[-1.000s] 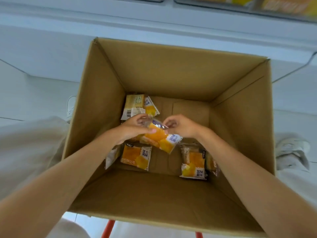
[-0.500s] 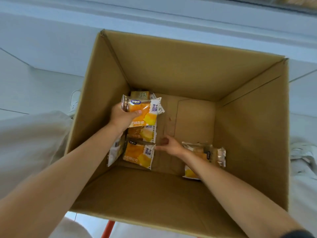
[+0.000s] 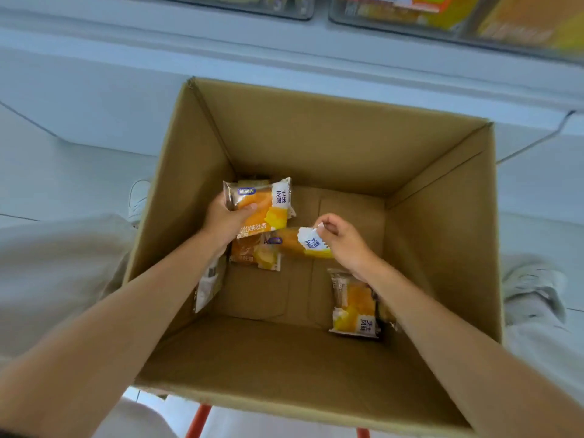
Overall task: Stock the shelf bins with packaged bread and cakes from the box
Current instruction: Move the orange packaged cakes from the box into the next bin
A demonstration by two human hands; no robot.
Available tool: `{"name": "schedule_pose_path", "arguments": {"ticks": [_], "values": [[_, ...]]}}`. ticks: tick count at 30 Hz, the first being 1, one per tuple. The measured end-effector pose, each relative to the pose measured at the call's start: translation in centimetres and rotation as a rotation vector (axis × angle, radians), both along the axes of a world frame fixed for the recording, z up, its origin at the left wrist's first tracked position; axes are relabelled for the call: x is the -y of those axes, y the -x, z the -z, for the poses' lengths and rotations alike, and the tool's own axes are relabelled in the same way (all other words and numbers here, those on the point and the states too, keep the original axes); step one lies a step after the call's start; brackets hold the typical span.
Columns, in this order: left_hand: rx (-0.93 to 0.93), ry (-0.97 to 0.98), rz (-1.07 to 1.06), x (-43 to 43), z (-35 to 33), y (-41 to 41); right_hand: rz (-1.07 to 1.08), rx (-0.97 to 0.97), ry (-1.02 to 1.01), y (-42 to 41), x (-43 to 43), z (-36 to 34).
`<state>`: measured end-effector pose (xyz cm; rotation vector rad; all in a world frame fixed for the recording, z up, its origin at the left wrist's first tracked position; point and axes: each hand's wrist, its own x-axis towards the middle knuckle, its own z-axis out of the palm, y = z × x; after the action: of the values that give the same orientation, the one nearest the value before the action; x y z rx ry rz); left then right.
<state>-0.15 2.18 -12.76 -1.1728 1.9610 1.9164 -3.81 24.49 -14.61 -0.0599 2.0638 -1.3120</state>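
Step in hand: picking packs out of the box (image 3: pixel 316 143). Left hand (image 3: pixel 226 218) gripped the left pack (image 3: pixel 264 200), thumb across its face and fingers curled behind; there may have been a second one under it, couldn't tell. Right hand (image 3: pixel 343 240) pinched the right pack (image 3: pixel 301 245) by its white corner between thumb and fingertips, clear of the box floor and just beside the left pack.

Loose packs:
- floor pack (image 3: pixel 256 257)
- near pack (image 3: pixel 354 306), under the right forearm
- wall pack (image 3: pixel 210 284), leaning on the left wall

Next, I'd judge: hand the right pack over to the left hand, then lift out to the bins (image 3: pixel 458 17), blurred at top. The corner pinch looked weak, so the wrapper could slip.

The box sat on something with orange legs (image 3: pixel 197 422), with pale floor around it and a white shoe (image 3: pixel 137 200) to the left.
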Motion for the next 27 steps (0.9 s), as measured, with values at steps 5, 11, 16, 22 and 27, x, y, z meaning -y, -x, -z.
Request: {"name": "schedule_pose_path", "arguments": {"ticks": [5, 11, 16, 22, 27], "values": [[-0.021, -0.053, 0.044, -1.1, -3.8, 0.8, 0.132, -0.184, 0.043, 3.9, -3.1, -8.2], [-0.077, -0.403, 0.215, -5.4, -9.7, 1.0, 0.426, -0.049, 0.161, 4.5, -1.8, -12.8], [-0.121, -0.406, 0.349, -6.6, -12.7, 0.8, 0.492, -0.142, 0.114, 4.0, -1.4, -15.1], [-0.22, -0.32, 0.335, -7.4, -15.7, 2.3, 0.21, 0.026, 0.172, 3.9, -3.4, -18.5], [-0.364, -0.157, 0.403, -9.6, -20.2, 5.4, 0.205, 0.036, 0.397, 5.5, -6.0, -22.5]]}}
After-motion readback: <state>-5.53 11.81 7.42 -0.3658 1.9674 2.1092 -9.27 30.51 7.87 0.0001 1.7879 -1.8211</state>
